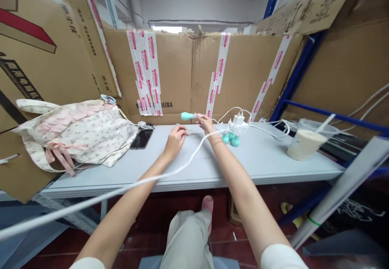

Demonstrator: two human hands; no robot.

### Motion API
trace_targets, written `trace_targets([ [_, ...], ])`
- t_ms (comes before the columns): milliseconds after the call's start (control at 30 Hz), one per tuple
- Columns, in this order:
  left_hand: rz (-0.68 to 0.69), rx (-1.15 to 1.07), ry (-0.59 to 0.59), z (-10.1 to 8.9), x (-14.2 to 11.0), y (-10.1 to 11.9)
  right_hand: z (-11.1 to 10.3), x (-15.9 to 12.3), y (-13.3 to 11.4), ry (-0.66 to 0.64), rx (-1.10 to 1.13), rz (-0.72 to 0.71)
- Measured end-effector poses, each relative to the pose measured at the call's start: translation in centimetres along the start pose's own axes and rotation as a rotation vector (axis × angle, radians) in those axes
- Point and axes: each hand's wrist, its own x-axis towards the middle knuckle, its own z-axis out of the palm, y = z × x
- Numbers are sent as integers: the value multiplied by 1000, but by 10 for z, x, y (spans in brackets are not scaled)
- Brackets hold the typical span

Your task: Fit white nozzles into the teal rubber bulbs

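Observation:
My right hand [206, 124] is closed on the clear stem of a dropper-like piece with a teal bulb [186, 116], which points left above the table. My left hand [176, 139] is by the table surface to its left, fingers loosely curved and apart. A faint clear shape lies by its fingertips, too indistinct to name. Several more teal bulbs [235, 141] sit right of my right wrist, beside a white plug adapter [238, 119] on a white power strip [242, 128].
A white cable [170, 175] crosses in front of my arms. A floral bag [82, 133] and a phone [142, 139] lie on the left of the grey table [261, 161]. A plastic cup with a straw [305, 143] stands at right. Cardboard [176, 74] walls the back.

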Motion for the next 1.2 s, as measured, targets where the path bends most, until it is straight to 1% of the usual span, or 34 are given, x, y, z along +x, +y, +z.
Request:
trace_targets([
  [33,20,95,-4,3,12,-14,0,2,6,-9,22,-28],
  [100,55,250,-26,9,32,-33,0,4,18,-7,26,-48],
  [200,69,383,-52,22,48,-47,1,1,30,-72,57,-43],
  [300,52,477,-75,32,52,-56,5,-4,34,-187,56,-30],
  [433,-38,597,-197,32,48,-65,8,-9,29,-240,11,-40],
  [500,-58,627,-224,29,44,-66,7,-9,26,-260,-51,-77],
  [600,-61,641,-200,28,36,-63,6,-10,22,-250,-148,-164],
  [667,-93,639,-181,29,32,-60,7,-13,21,-226,-178,-213],
  [800,-193,594,-152,33,28,-53,12,-21,18,-172,-158,-290],
  [900,-258,525,-102,34,29,-47,15,-25,15,-148,-124,-346],
  [1033,-308,465,-59,35,30,-43,16,-26,12,-152,-99,-398],
  [1200,-338,438,-50,36,30,-44,19,-28,12,-115,-78,-404],
])
